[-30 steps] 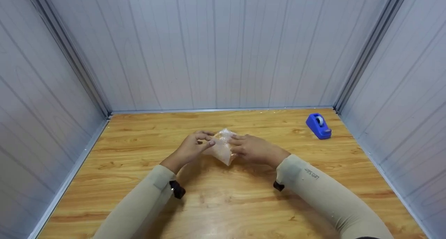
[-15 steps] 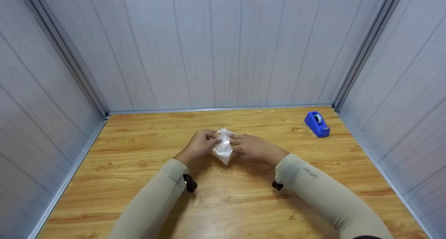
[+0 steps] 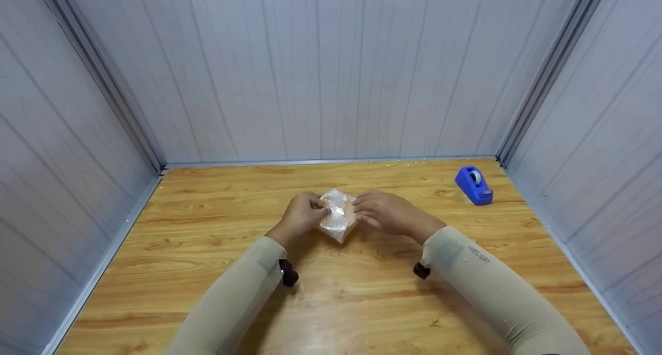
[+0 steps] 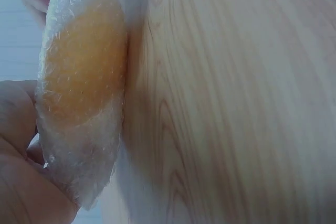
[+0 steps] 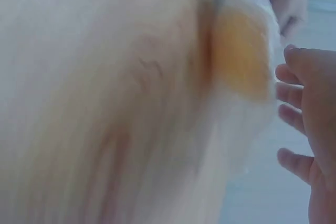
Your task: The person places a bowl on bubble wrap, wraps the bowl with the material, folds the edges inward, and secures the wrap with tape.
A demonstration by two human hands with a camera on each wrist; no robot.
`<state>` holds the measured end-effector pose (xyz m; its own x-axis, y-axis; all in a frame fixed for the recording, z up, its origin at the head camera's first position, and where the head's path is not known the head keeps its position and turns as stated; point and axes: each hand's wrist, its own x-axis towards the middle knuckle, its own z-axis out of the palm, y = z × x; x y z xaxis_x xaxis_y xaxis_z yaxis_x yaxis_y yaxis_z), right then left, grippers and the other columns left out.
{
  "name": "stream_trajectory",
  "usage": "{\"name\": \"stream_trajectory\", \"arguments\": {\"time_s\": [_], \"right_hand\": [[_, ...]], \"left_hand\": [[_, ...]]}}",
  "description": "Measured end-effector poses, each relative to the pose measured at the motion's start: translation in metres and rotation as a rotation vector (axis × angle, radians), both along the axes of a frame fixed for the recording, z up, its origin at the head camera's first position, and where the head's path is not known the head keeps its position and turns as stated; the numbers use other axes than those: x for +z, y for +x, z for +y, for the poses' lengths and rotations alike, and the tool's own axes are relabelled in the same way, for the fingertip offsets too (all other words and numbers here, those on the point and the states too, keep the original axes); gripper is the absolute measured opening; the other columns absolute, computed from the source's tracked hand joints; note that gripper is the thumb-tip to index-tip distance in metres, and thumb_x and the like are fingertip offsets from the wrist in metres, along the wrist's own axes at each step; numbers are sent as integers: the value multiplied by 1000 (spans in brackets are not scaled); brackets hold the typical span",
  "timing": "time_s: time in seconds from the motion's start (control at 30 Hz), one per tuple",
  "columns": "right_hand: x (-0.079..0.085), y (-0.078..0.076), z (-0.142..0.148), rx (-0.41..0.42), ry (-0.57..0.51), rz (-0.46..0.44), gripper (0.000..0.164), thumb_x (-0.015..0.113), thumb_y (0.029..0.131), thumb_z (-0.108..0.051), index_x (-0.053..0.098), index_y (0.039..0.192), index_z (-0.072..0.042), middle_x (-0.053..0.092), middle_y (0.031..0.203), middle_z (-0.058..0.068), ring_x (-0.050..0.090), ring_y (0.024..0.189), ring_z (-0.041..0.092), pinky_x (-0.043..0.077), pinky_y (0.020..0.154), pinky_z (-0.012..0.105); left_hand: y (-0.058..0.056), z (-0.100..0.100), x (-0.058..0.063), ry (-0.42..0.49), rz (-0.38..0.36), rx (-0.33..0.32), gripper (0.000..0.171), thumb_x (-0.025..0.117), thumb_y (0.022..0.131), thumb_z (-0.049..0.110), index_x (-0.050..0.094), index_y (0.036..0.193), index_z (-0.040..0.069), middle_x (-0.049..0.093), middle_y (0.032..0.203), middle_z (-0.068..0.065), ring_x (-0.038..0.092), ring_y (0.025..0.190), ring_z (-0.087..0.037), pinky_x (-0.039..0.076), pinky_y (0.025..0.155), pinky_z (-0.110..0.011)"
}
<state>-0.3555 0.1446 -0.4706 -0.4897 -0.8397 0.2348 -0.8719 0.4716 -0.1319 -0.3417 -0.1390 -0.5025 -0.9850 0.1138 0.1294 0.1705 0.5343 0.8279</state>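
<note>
Bubble-wrap bundle (image 3: 339,224), orange inside, is pinched along its left edge by the left grip (image 3: 300,215); the right grip (image 3: 388,213), fingers spread, is at its right edge, contact unclear. Beneath: worktop (image 3: 336,298). Farther right: blue tape dispenser (image 3: 471,188).

Wood-grain tabletop (image 3: 129,262) beneath left hand (image 3: 301,215) and right hand (image 3: 388,213). Pale grooved back wall (image 3: 320,75) beyond both; matching side walls (image 3: 62,163) flank them. Grey metal corner posts (image 3: 106,80) beyond, either side.

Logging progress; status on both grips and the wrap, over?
Left grip pinches edge of wrap. Right grip beside it, contact unclear. Orange thing inside. Tape dispenser off right, out of the way.
</note>
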Motion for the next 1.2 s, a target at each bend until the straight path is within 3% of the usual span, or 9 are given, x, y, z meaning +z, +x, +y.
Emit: {"name": "stream_trajectory", "arguments": {"time_s": [0.23,0.43,0.53,0.67,0.83,0.97,1.2], "right_hand": [[11,-18,47,-291,-103,-98,37,67,116,-31,77,137,-2,76,145,20,71,139,44,55,121,62],[23,-42,103,-640,-134,-287,54,54,120,-49,70,152,-8,67,159,21,62,148,47,50,124,68],[24,-49,135,-768,-195,-362,63,47,120,-59,65,159,-12,64,163,18,66,143,46,52,118,69],[23,-51,175,-867,-250,-373,72,40,119,-62,57,165,-10,62,162,24,69,133,47,56,110,70],[19,-52,207,-963,-272,-336,67,40,121,-51,52,166,-3,59,161,32,64,137,55,54,111,74],[11,-54,217,-1048,-270,-402,65,41,122,-44,49,168,2,56,163,36,61,143,58,56,113,72],[1,-55,228,-1106,-214,-511,70,36,123,-41,38,170,11,51,163,43,60,144,60,55,116,71]], "left_hand": [[-3,6,-1,-43,-34,21,18,85,100,7,83,84,-1,75,144,-22,68,141,-42,59,117,-49],[-2,12,1,-70,-44,33,14,84,100,7,85,90,-2,75,146,-20,67,144,-41,61,114,-47],[-1,14,2,-79,-44,38,13,84,100,7,86,91,-3,74,148,-20,67,145,-41,61,114,-47],[-2,17,1,-83,-41,39,14,84,99,7,86,89,-4,75,147,-22,67,145,-42,59,118,-48],[-2,15,0,-78,-48,38,14,84,99,7,86,89,-2,74,148,-22,67,145,-43,58,119,-49],[0,8,-2,-83,-49,54,15,85,99,7,85,87,-2,74,147,-22,67,145,-42,58,120,-48],[4,0,1,-64,-38,56,18,84,98,6,83,82,-3,75,144,-23,69,141,-43,59,118,-50]]}}
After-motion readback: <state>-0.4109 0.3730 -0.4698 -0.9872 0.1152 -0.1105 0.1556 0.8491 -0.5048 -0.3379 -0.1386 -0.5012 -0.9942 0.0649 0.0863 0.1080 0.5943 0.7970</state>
